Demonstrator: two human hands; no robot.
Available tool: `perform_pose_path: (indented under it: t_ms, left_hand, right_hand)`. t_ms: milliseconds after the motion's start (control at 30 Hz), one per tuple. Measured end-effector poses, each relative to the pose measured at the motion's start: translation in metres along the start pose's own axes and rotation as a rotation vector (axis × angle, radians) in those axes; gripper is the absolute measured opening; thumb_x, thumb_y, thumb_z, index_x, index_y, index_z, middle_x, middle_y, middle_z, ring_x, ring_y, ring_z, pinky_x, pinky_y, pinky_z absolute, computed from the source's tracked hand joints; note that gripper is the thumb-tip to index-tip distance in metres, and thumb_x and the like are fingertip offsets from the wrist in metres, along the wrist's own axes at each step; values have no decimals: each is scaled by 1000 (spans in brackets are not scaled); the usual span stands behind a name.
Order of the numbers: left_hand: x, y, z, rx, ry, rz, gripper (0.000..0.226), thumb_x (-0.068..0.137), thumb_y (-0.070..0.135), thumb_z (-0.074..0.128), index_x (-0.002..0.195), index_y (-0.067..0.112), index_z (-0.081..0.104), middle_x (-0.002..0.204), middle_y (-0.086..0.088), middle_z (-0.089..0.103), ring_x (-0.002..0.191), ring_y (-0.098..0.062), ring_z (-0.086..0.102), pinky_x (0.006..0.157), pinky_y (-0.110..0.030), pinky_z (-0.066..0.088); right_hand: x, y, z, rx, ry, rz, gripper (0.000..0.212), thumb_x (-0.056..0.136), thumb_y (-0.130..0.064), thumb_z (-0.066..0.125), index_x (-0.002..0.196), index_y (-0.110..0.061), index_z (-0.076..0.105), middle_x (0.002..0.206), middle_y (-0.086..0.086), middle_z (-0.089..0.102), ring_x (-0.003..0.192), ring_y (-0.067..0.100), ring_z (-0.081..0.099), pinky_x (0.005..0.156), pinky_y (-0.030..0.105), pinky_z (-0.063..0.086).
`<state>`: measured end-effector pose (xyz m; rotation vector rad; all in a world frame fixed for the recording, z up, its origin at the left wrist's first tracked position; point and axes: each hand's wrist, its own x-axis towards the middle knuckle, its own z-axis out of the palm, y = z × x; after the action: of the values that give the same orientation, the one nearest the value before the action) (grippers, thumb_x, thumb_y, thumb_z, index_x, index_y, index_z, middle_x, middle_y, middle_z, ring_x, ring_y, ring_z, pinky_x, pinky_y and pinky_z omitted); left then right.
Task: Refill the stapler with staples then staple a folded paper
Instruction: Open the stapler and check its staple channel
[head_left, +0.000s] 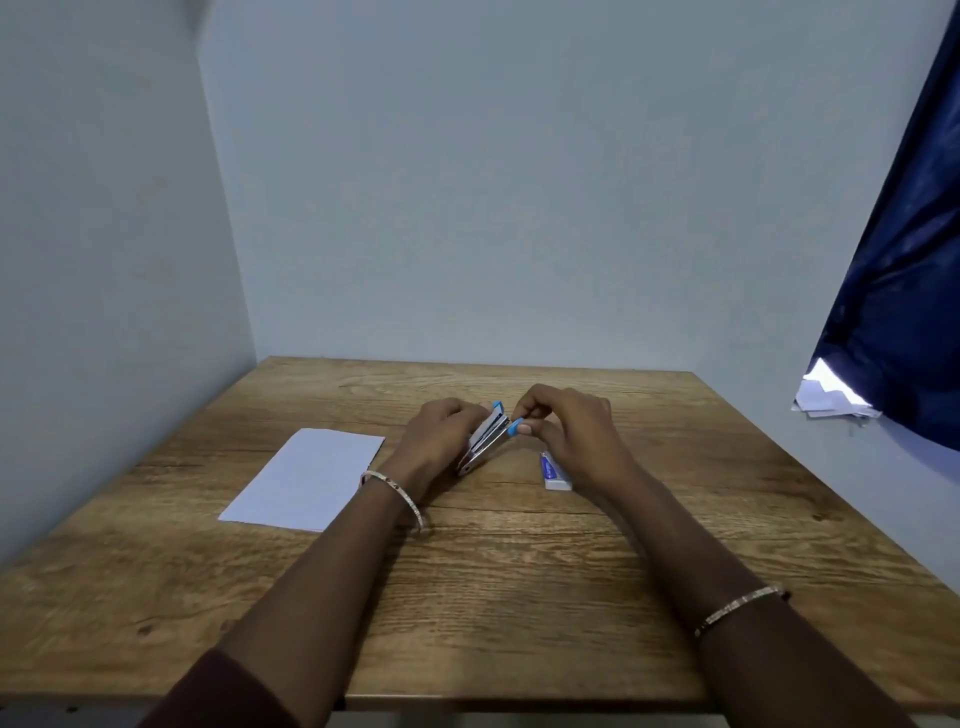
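Left hand (441, 434) has its grip curled round the opened stapler (485, 441); right hand (569, 431) pinches its blue tip, perhaps the pusher. Staple box (556, 474) lies just right, contents hidden.

**Two bangles and a maroon sleeve**

Forearms are mostly bare. There's a thin shiny metal bangle (408, 499) just behind the left hand (441, 434), with a couple of small dark spots on it. The arm of the right hand (571, 434) wears a slimmer, textured bracelet (740, 606). A dark maroon sleeve (218, 691) covers the upper left arm.
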<state>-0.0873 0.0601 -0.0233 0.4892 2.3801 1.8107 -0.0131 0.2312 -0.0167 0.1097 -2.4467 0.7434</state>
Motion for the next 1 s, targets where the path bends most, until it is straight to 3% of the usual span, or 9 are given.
perform_pose_path:
  t_ms: [67, 133, 233, 367, 500, 700, 900, 1000]
  left_hand:
    - [-3, 2, 1, -88, -117, -22, 35, 97, 43, 61, 70, 23, 73, 64, 8, 72, 63, -11, 66, 54, -16, 47]
    - [-4, 1, 3, -222, -220, -12, 32, 101, 40, 56, 87, 16, 72, 72, -1, 75, 67, -18, 72, 56, -23, 50]
    - [-6, -4, 7, -338, -249, 44, 27, 104, 35, 52, 96, 13, 65, 71, -1, 70, 59, -15, 67, 53, -27, 49]
    - [-6, -7, 14, -343, -296, 112, 26, 105, 33, 49, 94, 11, 59, 68, -4, 64, 58, -17, 63, 52, -27, 50]
    - [-7, -6, 12, -333, -343, 178, 24, 105, 28, 50, 91, 11, 58, 66, -3, 60, 57, -13, 61, 53, -25, 52]
    - [-8, -10, 9, -263, -388, 218, 26, 105, 29, 50, 96, 8, 61, 70, -7, 61, 63, -14, 61, 61, -26, 51]
    - [-7, -12, 8, -305, -405, 179, 24, 105, 27, 50, 92, 11, 63, 64, 2, 63, 64, -10, 63, 60, -22, 49]
    - [-8, -10, 8, -317, -393, 159, 26, 106, 25, 48, 88, 12, 62, 63, 3, 62, 62, -8, 63, 59, -20, 47]
  right_hand:
    - [2, -2, 1, -5, 68, -41, 14, 90, -20, 70, 88, -33, 67, 79, -18, 67, 87, 4, 59, 100, 46, 36]
    - [3, -4, 1, 30, 106, -79, 11, 91, -18, 69, 92, -28, 67, 81, -18, 67, 87, 6, 61, 100, 50, 39]
    - [0, -7, 1, 145, 85, -91, 12, 91, -18, 70, 99, -25, 64, 94, -19, 67, 97, 13, 62, 96, 53, 45]
    - [-1, -10, 2, 225, 3, -40, 34, 78, -24, 81, 105, -28, 62, 107, -15, 67, 106, 10, 58, 86, 33, 42]
    - [1, -7, 2, 221, -21, -29, 41, 71, -29, 87, 100, -32, 58, 101, -12, 66, 102, 13, 57, 77, 29, 42]
    - [4, -5, 1, 199, -70, -62, 52, 60, -32, 93, 90, -30, 51, 91, -9, 62, 91, 19, 55, 77, 41, 48]
    - [3, -4, 7, 196, -22, -88, 50, 60, -34, 91, 87, -30, 49, 80, -12, 58, 75, 12, 49, 64, 33, 40]
    - [4, -5, 9, 190, -15, -92, 50, 60, -34, 91, 87, -28, 49, 79, -4, 62, 71, 15, 49, 62, 34, 40]
